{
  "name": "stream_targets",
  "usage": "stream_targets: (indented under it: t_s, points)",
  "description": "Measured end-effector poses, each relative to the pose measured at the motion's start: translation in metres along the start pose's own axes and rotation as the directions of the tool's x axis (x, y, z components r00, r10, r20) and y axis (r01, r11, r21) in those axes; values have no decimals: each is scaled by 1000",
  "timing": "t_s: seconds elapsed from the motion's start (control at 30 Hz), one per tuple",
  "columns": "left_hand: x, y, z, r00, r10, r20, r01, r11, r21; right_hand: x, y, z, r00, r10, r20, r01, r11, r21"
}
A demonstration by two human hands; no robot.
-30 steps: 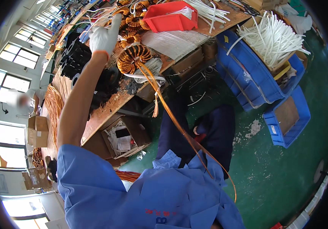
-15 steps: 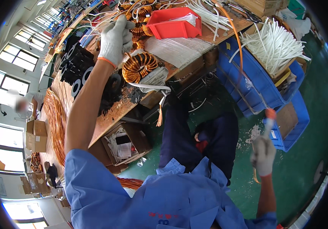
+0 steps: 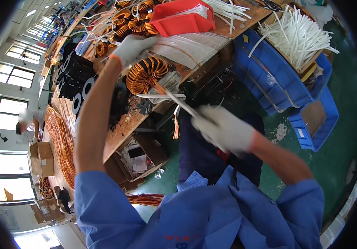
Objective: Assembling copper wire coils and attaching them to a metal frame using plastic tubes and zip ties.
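A ring-shaped coil, wound with copper wire over a black core, lies at the table's near edge on a clear plastic wrap. My gloved left hand is closed just above it, its fingertips pinching a thin copper wire that trails off to the right. In front of my lap, my gloved right hand, blurred by motion, grips a pale rod-like tool. The rod points up and left, its orange-brown end against the coil's near right side. A white sleeve with bare copper ends hangs off the table below the coil.
Behind the coil stands a red bin beside several finished coils. Black rings stack at left. White tubes fill a box on blue crates at right. A co-worker is far left.
My right hand has swung from the far right in to the coil, bringing the rod's end against it. My left hand has lowered slightly, its fingers now pointing right.
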State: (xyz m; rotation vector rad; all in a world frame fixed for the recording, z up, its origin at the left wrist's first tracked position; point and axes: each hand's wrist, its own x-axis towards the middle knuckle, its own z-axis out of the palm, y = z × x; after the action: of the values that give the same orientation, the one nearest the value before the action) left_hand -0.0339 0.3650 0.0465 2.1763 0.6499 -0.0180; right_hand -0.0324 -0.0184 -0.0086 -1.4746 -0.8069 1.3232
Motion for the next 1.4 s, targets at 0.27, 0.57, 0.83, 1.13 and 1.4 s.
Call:
stream_targets:
  t_s: [0.27, 0.57, 0.83, 1.13, 1.4]
  points:
    - [3, 88, 79, 749, 639, 176, -512, 390, 766, -287, 314, 79, 772, -24, -635, -305, 863, -404]
    - [-50, 72, -17, 880, 44, -472, 184, 885, 427, -546, 621, 195, 496, 366, -788, -660, 748, -68]
    - [-159, 108, 90, 686, 69, 724, -722, -53, 690, -633, 551, 80, 169, 661, -731, -985, 138, -103]
    - [-52, 81, 6, 931, 101, -351, -262, 854, -449, -220, 195, -65, 530, 186, -828, -38, 980, 195]
    - [5, -22, 19, 934, -3, -356, -208, 808, -551, 54, -15, 54, 988, -143, 57, 30, 543, 839]
